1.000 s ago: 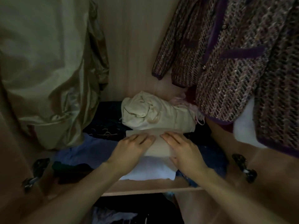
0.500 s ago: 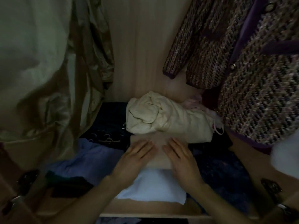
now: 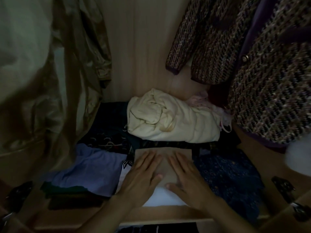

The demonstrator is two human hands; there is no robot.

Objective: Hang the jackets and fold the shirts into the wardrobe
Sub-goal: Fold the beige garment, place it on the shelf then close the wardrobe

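Both my hands lie flat on a folded tan shirt [image 3: 164, 153] that tops a small stack on the wardrobe shelf [image 3: 161, 214]. My left hand [image 3: 143, 175] presses its left half with straight fingers. My right hand [image 3: 185, 175] presses the right half the same way. A folded white garment [image 3: 161, 197] lies under the tan shirt. Above hang an olive shiny jacket [image 3: 42, 81] at the left and a purple tweed jacket [image 3: 252, 64] at the right.
A rolled cream garment [image 3: 171, 118] lies behind the stack. A folded blue-violet shirt [image 3: 87, 170] is to the left, a dark blue patterned cloth [image 3: 225, 174] to the right. Black door hinges [image 3: 284, 187] sit on both wardrobe sides. The wooden back panel [image 3: 143, 47] stands behind.
My hands have slid back toward me along the tan shirt, staying flat on it. The view has moved closer to the shelf.
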